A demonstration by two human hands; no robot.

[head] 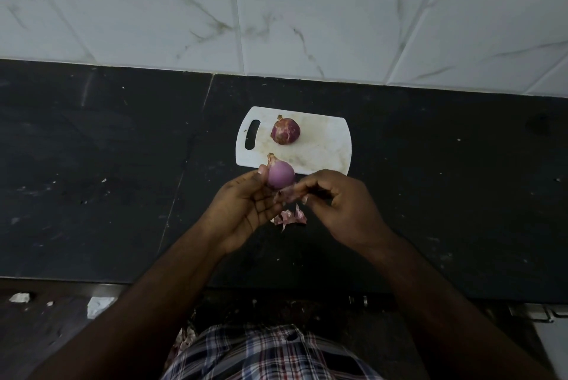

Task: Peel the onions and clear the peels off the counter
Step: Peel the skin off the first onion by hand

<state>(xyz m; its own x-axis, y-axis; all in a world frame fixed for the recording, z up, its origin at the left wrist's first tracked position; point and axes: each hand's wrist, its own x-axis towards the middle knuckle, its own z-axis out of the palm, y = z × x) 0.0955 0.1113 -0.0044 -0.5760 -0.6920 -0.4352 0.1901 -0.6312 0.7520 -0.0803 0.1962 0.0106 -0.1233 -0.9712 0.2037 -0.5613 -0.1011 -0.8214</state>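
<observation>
The half-peeled onion (280,174) sits gripped in the left hand (246,207) above the counter (123,164); the right hand (341,207) pinches loose peel (287,193). Best pull toward the root, dropping strips onto the peels (290,217) below. Another onion (285,131) waits on the cutting board (322,146).

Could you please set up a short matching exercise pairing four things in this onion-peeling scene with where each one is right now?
Things:
1. smooth onion
2. mottled onion
3. peel strip
4. loose peels

Places:
A. lying on the dark counter below the hands
B. resting on the white cutting board
C. held in the left hand
D. pinched by the right hand

Pairs: 1-C, 2-B, 3-D, 4-A
</observation>
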